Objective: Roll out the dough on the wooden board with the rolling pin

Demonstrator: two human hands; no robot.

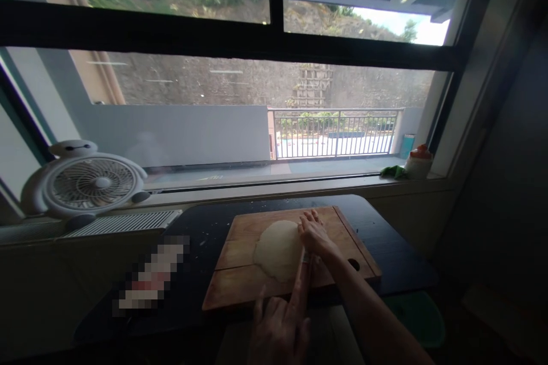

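Note:
A pale, flattened sheet of dough (278, 251) lies on a wooden cutting board (240, 274). Along its right edge runs a rolling pin (302, 282), pointing away from me. My right hand (315, 235) rests over the pin's far end at the dough's upper right, fingers bent and partly hiding the wood. At the near end, just past the board's front edge, my left hand (280, 328) is on the pin with some fingers stretched forward. Shadow dims the left hand, and its grip shows only in part.
The board lies on a dark table (377, 228) by a window. A pixelated patch (154, 276) covers something on the table's left. On the sill stand a white fan (100, 182) and a white jar (418, 164) beside a green cloth (393, 171). A green stool (422, 319) is at lower right.

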